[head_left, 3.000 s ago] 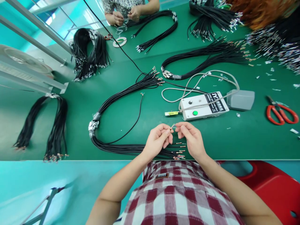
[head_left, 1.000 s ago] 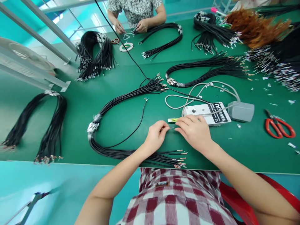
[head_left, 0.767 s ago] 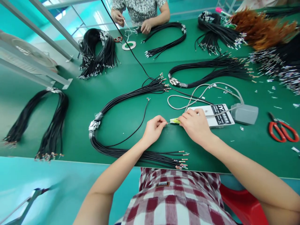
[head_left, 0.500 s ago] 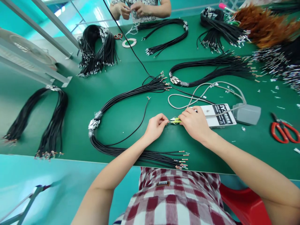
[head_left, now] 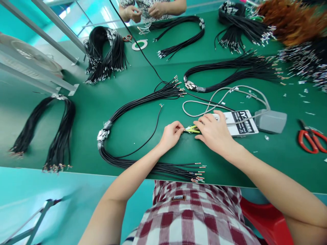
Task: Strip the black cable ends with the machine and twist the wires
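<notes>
My left hand [head_left: 171, 136] is closed in a pinch at the jaw end of a small yellow-green spring clip [head_left: 192, 129]. A thin wire end appears to be between its fingertips, mostly hidden by them. Around the clip's back end is my right hand [head_left: 214, 131], thumb and fingers apart, the clip's handles spread between them. That hand lies partly over a white box [head_left: 232, 129] with a black "JY" label. Left of my hands, a bundle of black cables [head_left: 143, 98] curves in a U, tied with silvery wrap [head_left: 103, 135], its bared wire ends pointing right.
A grey block [head_left: 271, 121] with a grey cord sits right of the box. Red-handled cutters [head_left: 310, 139] lie farther right. More black cable bundles [head_left: 104, 51] are spread over the green table [head_left: 84, 136]. Another person's hands [head_left: 145, 13] are at the far side.
My right thumb and fingers have opened away from the clip's handles. The clip's handles now stand apart. My left hand keeps its pinch in nearly the same place.
</notes>
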Tool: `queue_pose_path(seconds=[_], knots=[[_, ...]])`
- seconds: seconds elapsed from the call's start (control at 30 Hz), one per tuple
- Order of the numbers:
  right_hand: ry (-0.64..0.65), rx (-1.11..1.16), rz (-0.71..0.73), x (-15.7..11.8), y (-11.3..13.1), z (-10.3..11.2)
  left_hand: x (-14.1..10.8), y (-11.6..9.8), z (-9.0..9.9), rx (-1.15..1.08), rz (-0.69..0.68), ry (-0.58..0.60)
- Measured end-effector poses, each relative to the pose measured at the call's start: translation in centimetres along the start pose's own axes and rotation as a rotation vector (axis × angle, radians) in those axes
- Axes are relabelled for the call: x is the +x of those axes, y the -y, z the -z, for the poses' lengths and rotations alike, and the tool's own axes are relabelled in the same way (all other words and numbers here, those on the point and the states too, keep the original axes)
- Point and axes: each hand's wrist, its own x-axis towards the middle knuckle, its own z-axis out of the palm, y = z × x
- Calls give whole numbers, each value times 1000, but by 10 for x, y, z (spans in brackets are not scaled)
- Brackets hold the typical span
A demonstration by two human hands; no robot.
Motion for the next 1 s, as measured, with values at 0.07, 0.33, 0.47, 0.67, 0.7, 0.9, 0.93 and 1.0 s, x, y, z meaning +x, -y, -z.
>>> queue_pose_path(seconds=[0.07,0.33,0.47,0.67,0.7,0.9,0.93,1.0], knots=[[-93,64,-57,-21,-5,9,0,0,0,-4,-1,1],[-373,179,-339,-105,-13,-2,-2,1,0,-30,8,-8],[-367,146,-292,-103,-2,-21,-1,0,0,-31,8,-14],[-476,41,-289,-103,-7,-39,-3,1,10,-6,7,-35],[-481,53,-284,-103,-8,-39,-4,3,13,-13,8,-45],[-495,212,-297,-109,7,-30,14,9,42,-136,0,-148],[-488,243,-295,-111,11,-30,23,7,54,-117,-28,-214],[-461,301,-274,-115,18,-32,47,1,87,-15,-95,-418]])
